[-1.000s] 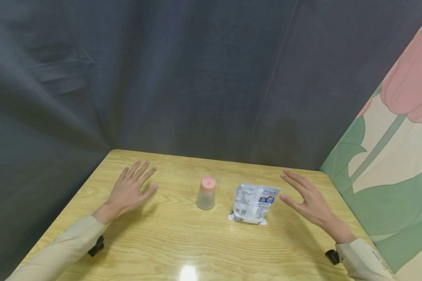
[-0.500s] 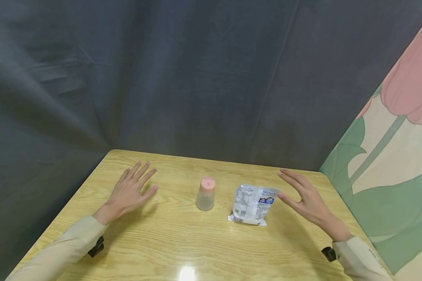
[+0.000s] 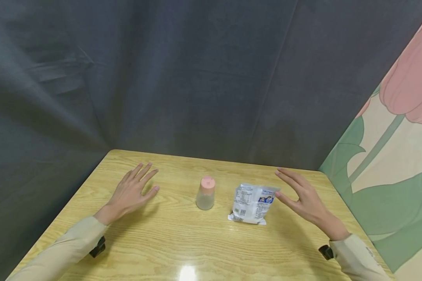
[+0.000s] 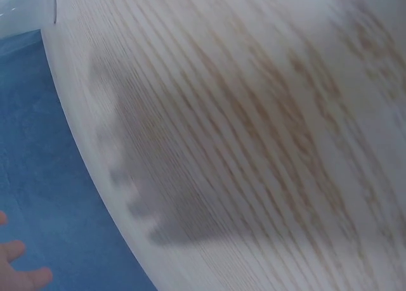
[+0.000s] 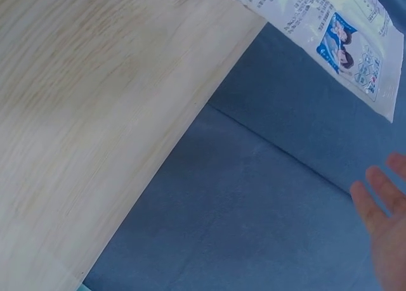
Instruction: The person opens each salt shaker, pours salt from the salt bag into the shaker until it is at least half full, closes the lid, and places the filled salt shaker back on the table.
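Observation:
Near the middle of the table stands a small frosted container with a pink top, upright and touched by neither hand. To its right a white printed packet stands on its lower edge; in the right wrist view the same packet shows at the top. My right hand hovers just right of the packet with fingers extended and thumb apart; the thumb tip overlaps the packet's corner, contact unclear. Over the left part of the table, my left hand is spread and holds nothing.
The wood-grain table ends at a dark cloth curtain behind and on the left. On the right is a wall with a tulip print. A black wrist device sits under the left cuff.
My right hand has drifted left, nearer to the packet. My left hand has shifted very slightly to the right. The container and packet stay in place.

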Available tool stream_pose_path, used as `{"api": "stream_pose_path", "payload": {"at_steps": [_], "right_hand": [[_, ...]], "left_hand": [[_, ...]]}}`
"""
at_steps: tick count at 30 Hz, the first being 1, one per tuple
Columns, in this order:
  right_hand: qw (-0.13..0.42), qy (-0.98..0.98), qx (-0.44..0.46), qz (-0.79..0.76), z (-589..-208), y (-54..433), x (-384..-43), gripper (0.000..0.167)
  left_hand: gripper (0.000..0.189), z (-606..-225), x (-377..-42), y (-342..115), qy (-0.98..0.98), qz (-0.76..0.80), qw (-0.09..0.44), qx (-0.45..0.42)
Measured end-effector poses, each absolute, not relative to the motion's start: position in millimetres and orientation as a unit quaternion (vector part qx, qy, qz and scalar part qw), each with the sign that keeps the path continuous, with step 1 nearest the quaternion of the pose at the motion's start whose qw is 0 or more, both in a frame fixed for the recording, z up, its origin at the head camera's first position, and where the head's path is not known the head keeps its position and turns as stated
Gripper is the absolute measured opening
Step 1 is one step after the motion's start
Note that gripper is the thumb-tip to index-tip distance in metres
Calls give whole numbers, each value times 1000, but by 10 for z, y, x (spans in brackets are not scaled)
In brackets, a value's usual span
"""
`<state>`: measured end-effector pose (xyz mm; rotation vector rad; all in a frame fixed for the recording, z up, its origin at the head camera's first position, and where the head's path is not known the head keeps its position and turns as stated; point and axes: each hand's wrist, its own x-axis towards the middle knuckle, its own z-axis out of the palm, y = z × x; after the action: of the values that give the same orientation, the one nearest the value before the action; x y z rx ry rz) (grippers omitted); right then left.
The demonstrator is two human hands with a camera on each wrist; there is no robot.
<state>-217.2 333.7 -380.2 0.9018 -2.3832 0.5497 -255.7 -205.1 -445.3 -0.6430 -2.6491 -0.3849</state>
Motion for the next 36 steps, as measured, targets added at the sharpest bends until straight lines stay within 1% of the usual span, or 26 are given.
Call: {"api": "stream_pose_path", "payload": {"at_steps": [12,20,27,36], "right_hand": [[279,-860,368,217,-3791,3251,-2204,60],[288,-849,381,225,-3792,3196,-2208,61],[307,-832,401,229,-3793,3108,-2240,62],[302,-831,405,233,-3774,3032,-2235,62]], "left_hand": [[63,-4467,-2550,-2024,-941,-145,196,-235],[63,-4477,-2549,-2011,-941,-148,190,-237],[61,-4504,-2565,-1993,-935,-151,205,-246],[60,-4524,-2566,-1980,-931,-158,214,-248]]}}
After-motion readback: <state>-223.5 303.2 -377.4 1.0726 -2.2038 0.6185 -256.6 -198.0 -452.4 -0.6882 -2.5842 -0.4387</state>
